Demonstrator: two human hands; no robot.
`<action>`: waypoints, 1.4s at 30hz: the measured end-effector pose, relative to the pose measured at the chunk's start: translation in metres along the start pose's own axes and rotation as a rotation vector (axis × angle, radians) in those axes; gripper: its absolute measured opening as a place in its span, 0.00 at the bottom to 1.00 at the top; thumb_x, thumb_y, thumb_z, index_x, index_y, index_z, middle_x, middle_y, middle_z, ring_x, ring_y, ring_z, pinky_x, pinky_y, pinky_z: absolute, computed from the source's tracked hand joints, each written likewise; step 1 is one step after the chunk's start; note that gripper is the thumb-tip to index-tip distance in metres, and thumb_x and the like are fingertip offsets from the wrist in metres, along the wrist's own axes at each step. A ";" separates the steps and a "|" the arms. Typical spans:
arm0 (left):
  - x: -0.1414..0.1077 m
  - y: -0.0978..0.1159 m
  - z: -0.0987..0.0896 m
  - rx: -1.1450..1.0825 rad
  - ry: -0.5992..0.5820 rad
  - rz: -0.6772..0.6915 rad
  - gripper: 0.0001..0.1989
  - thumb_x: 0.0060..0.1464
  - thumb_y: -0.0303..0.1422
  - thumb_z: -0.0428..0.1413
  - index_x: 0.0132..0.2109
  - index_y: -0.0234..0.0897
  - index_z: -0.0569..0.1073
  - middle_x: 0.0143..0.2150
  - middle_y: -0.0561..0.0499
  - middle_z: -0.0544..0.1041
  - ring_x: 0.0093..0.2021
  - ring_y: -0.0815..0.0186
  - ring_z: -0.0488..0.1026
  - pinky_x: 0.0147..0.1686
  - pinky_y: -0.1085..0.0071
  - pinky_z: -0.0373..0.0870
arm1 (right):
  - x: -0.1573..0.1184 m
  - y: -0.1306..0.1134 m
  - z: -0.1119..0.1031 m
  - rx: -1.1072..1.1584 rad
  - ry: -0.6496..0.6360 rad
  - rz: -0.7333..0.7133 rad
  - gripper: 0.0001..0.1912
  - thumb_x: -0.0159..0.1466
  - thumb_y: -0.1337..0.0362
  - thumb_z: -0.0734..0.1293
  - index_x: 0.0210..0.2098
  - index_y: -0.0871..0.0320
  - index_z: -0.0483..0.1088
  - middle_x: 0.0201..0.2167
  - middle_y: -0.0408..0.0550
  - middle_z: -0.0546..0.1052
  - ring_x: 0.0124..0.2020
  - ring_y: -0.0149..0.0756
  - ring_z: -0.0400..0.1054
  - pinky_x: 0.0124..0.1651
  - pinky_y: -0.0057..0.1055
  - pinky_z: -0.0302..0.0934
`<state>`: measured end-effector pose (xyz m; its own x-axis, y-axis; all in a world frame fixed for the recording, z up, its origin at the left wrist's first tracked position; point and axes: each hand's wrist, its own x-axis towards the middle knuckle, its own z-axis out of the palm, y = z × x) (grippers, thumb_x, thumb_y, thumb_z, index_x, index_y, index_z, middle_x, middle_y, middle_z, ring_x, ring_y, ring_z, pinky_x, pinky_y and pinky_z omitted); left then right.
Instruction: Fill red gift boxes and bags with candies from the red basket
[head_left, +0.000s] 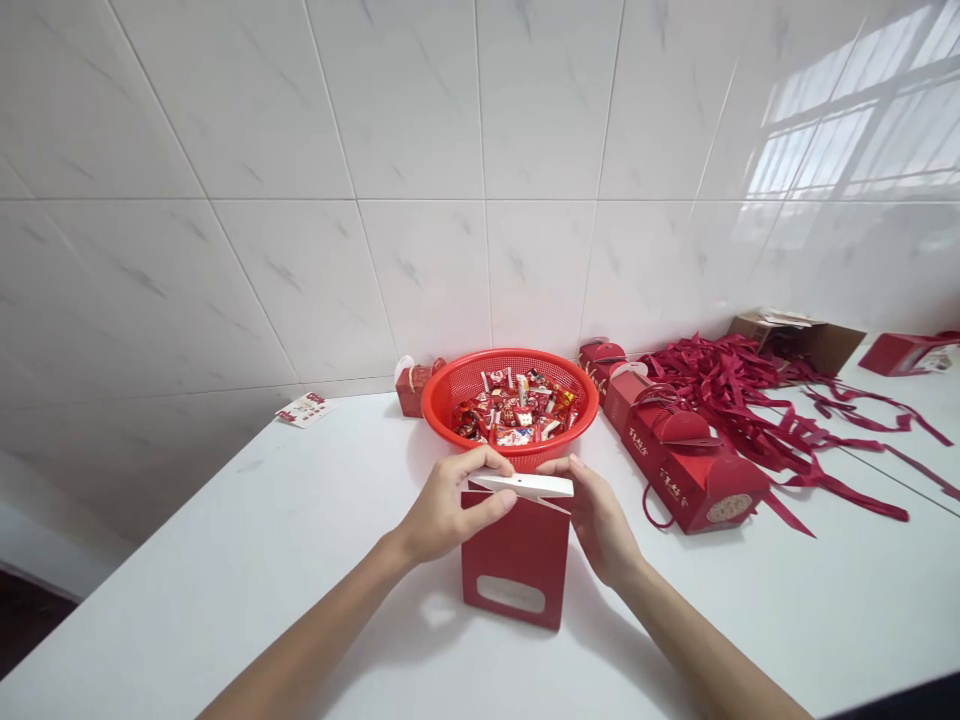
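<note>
Box (516, 548) upright on bench (300, 560), long axis vertical, directly between left hand (448, 503), with thumb and fingers pinching white flap (541, 486) on top, and right hand (602, 525), equally near, loosely curved beside upper edge, firmness of hold impossible to tell.

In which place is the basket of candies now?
The red basket stands near the tiled wall, just behind the box between both hands.
</note>
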<state>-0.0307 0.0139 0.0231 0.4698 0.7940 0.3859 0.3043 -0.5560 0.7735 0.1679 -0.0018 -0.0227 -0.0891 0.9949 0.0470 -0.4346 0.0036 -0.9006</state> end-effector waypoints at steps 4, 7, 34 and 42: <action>0.001 -0.003 0.006 0.052 0.151 0.123 0.05 0.56 0.34 0.60 0.39 0.38 0.74 0.38 0.50 0.77 0.38 0.65 0.74 0.39 0.70 0.71 | 0.008 0.002 -0.007 -0.019 0.049 -0.084 0.24 0.58 0.41 0.69 0.33 0.57 0.78 0.35 0.49 0.80 0.37 0.41 0.71 0.41 0.33 0.63; 0.004 0.000 0.005 0.060 0.208 0.207 0.03 0.56 0.32 0.60 0.38 0.39 0.76 0.41 0.48 0.78 0.44 0.62 0.75 0.45 0.67 0.72 | 0.013 0.003 -0.014 -0.062 0.101 -0.124 0.25 0.57 0.40 0.69 0.32 0.58 0.78 0.34 0.50 0.80 0.36 0.41 0.71 0.40 0.33 0.64; 0.140 -0.055 0.010 0.820 -0.708 -0.549 0.42 0.42 0.36 0.63 0.66 0.54 0.64 0.70 0.39 0.62 0.57 0.40 0.72 0.43 0.57 0.74 | 0.013 0.008 -0.021 -0.293 0.138 -0.217 0.25 0.63 0.41 0.64 0.28 0.57 0.75 0.24 0.46 0.70 0.28 0.37 0.65 0.34 0.31 0.61; 0.137 -0.070 0.008 0.705 -0.674 -0.294 0.11 0.55 0.30 0.56 0.45 0.41 0.78 0.42 0.48 0.80 0.40 0.58 0.76 0.34 0.70 0.66 | 0.007 0.002 -0.014 -0.275 0.137 -0.217 0.25 0.63 0.42 0.65 0.26 0.58 0.70 0.23 0.45 0.70 0.28 0.36 0.64 0.34 0.31 0.60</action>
<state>0.0187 0.1597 0.0179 0.6007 0.7397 -0.3033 0.7994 -0.5527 0.2354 0.1787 0.0071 -0.0302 0.1072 0.9723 0.2077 -0.1715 0.2238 -0.9594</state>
